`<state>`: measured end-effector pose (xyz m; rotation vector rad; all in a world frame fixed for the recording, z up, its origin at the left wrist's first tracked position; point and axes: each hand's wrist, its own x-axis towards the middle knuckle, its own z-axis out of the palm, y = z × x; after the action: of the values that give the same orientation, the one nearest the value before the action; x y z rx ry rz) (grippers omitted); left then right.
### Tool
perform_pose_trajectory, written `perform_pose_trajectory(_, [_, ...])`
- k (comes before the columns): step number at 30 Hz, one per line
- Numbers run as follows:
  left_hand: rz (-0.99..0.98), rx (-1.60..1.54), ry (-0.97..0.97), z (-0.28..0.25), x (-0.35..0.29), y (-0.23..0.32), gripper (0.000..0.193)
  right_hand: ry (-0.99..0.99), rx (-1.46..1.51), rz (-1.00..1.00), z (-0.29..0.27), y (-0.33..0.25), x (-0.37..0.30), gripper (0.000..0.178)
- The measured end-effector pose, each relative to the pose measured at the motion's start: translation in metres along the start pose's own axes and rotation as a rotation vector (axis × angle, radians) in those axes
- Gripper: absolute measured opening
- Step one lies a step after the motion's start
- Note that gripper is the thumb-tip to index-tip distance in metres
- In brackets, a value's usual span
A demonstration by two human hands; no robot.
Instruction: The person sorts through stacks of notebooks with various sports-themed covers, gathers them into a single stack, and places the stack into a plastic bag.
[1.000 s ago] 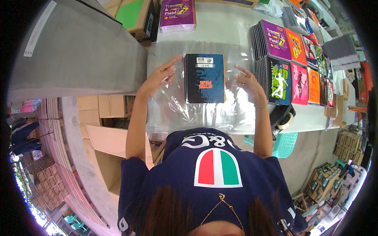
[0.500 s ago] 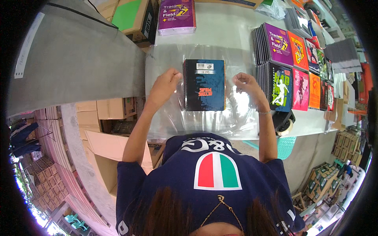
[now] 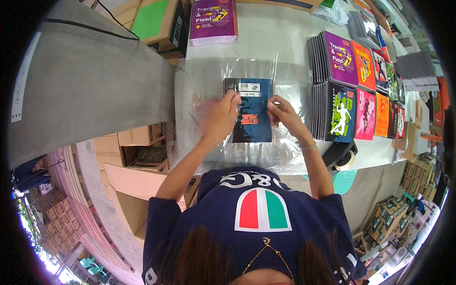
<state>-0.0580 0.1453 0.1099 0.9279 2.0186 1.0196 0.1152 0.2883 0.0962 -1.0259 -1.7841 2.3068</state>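
Observation:
A dark blue spiral notebook (image 3: 254, 126) with orange-red lettering and a white barcode label lies on a spread sheet of clear plastic (image 3: 199, 78) on the table. My left hand (image 3: 219, 116), partly smeared by motion, is over the notebook's left side with fingers closed, pinching the plastic. At the notebook's right edge my right hand (image 3: 283, 114) is closed, thumb and fingers pressed together on the plastic there. The left hand covers part of the notebook's left edge.
A stack of purple notebooks (image 3: 213, 23) stands at the back beside a cardboard box (image 3: 173, 33). Several stacks of colourful notebooks (image 3: 339, 111) fill the right side, with a tape dispenser (image 3: 343, 154) in front. A grey surface (image 3: 95, 80) is at left, above open cartons (image 3: 126, 209).
Both hands have moved inward to the notebook, the left one farther, across its left side. The plastic's sides have been drawn in with them.

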Motion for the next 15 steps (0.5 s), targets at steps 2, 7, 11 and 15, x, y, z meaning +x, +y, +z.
perform_pose_trajectory(2, [0.017,-0.042,0.006,0.012,0.003,0.004,0.026,0.051,0.039,0.013,0.008,0.01,0.005,0.021])
perform_pose_trajectory(7, [0.0,-0.024,0.023,0.042,0.009,-0.006,0.027,0.225,-0.051,-0.07,0.028,0.028,0.011,0.02])
perform_pose_trajectory(11, [-0.041,0.047,-0.027,0.048,0.016,-0.007,0.026,0.346,-0.164,-0.073,0.042,0.02,0.009,0.019])
perform_pose_trajectory(15, [-0.009,0.084,-0.017,0.051,0.019,-0.006,0.025,0.342,-0.25,-0.116,0.037,0.029,0.014,0.018])
